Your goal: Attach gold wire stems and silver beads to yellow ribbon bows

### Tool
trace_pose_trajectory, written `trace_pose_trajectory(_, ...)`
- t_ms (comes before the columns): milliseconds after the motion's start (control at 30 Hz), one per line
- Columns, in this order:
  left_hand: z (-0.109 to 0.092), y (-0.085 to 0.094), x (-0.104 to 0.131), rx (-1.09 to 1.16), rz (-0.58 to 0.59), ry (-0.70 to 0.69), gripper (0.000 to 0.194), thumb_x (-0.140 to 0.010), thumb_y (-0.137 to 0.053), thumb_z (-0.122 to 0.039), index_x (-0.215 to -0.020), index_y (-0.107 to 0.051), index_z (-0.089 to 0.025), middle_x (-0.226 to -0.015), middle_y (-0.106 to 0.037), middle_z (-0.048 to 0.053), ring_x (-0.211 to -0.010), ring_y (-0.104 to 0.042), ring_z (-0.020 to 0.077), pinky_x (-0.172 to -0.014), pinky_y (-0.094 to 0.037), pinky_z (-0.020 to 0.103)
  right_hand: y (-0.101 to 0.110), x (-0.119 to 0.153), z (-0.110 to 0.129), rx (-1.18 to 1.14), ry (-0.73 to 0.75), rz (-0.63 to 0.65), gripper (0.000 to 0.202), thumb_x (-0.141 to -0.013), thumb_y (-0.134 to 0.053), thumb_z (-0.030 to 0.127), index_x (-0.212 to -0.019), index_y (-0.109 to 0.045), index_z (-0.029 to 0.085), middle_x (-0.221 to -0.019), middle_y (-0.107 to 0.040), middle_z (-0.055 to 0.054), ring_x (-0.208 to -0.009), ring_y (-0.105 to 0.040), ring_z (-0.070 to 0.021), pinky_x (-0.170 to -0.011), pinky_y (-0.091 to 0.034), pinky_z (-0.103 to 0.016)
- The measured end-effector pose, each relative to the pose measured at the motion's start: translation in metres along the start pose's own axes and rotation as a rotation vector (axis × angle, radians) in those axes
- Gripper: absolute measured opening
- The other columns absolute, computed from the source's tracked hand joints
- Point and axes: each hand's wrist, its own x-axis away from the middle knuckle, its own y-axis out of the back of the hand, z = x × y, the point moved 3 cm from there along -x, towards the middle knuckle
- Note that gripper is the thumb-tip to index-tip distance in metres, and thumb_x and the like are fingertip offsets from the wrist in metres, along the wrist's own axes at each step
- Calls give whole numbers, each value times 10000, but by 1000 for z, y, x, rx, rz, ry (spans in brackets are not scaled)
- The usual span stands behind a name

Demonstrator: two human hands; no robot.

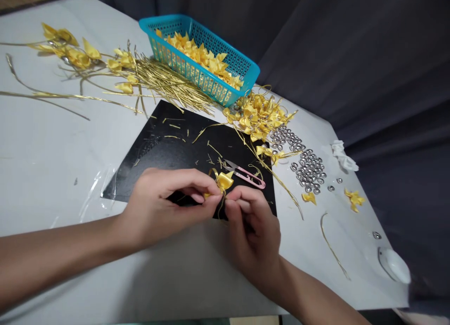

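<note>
Between thumb and fingers, my left hand (172, 198) pinches a yellow ribbon bow (225, 180) with a loop of gold cord on it. My right hand (255, 224) is closed close beside it, its thumb and index finger pinching the thin gold cord (221, 207) that hangs below the bow. Both hands are above the near edge of a black mat (168, 151). Just beyond my fingers, pink-handled thread snips (248, 176) lie on the mat among short gold cord scraps. My fingertips partly hide the bow and the cord's end.
A turquoise basket (197, 62) of yellow bows stands at the back. Beside it lie a bundle of gold cords (168, 84) and a heap of corded bows (262, 114). Silver bells (309, 170) are scattered at right, near a white computer mouse (395, 265).
</note>
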Motion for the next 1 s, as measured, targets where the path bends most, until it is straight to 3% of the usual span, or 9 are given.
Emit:
trace_pose_trajectory(233,-13,2,4,-170,-72,-215,127,-754,-618,-151,-658,-663,-222,-598,-712,-16,-490,-622,98,-508,-499,177,0,1,2,-43,17,14,129,-913,-423,109,-966,-470,217,-586,-428,71,-449,-376,-48,-411,-281,-172)
trace_pose_trajectory(533,-9,-1,8,-179,36,-230,228,-827,-524,-211,-684,-702,-220,-620,-718,10,-542,-643,121,-560,-497,196,0,2,2,-74,19,37,170,-908,-426,93,-1005,-469,226,-647,-495,59,-486,-415,-43,-442,-334,-161)
trace_pose_trajectory(700,-7,-1,9,-94,12,-115,189,-797,-565,-224,-682,-714,-243,-644,-724,5,-560,-634,127,-580,-488,208,1,0,4,-53,44,20,171,-896,-453,100,-1007,-480,227,-651,-532,57,-453,-430,-39,-423,-354,-160)
trace_pose_trajectory(800,-10,2,5,-130,7,-141,157,-746,-609,-165,-660,-710,-248,-610,-719,-6,-530,-629,125,-569,-497,206,2,-3,5,-45,50,9,168,-871,-481,107,-1002,-493,212,-637,-540,47,-479,-488,-54,-409,-370,-159)
trace_pose_trajectory(933,-9,7,2,-177,-109,-182,113,-716,-649,-147,-669,-694,-239,-622,-726,-19,-470,-598,101,-508,-489,189,5,-5,3,13,29,-29,130,-857,-502,97,-937,-543,191,-655,-586,25,-490,-531,-59,-435,-430,-159)
trace_pose_trajectory(1000,-6,6,1,-179,-113,-179,96,-721,-652,-154,-673,-688,-229,-633,-730,-22,-466,-596,95,-477,-477,178,6,-5,2,43,35,-53,134,-852,-517,93,-932,-559,192,-677,-604,22,-486,-537,-54,-450,-445,-157)
